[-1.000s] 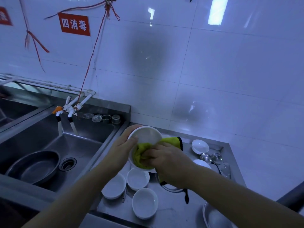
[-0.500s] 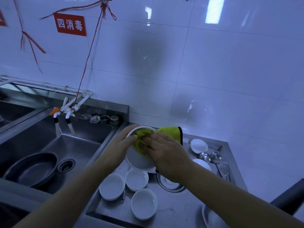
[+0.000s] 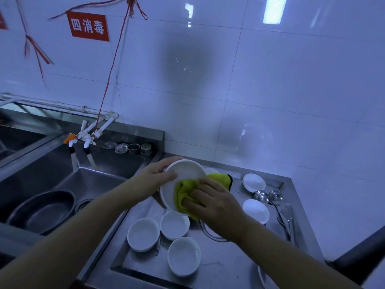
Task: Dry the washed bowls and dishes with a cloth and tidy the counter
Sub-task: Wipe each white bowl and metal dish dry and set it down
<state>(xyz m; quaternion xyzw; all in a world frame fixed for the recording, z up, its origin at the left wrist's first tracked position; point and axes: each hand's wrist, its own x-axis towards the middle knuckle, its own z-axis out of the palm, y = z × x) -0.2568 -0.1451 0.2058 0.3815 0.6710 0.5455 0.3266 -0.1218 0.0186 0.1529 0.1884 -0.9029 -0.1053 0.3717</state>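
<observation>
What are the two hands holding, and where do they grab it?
The left hand grips the white bowl by its rim, thumb inside. The right hand presses the yellow cloth into the bowl.

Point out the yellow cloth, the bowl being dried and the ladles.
yellow cloth (image 3: 183,192): head view, bunched folds inside bowl.
bowl being dried (image 3: 187,168): head view, bare inner wall.
ladles (image 3: 268,197): head view, shiny scoops.
</observation>
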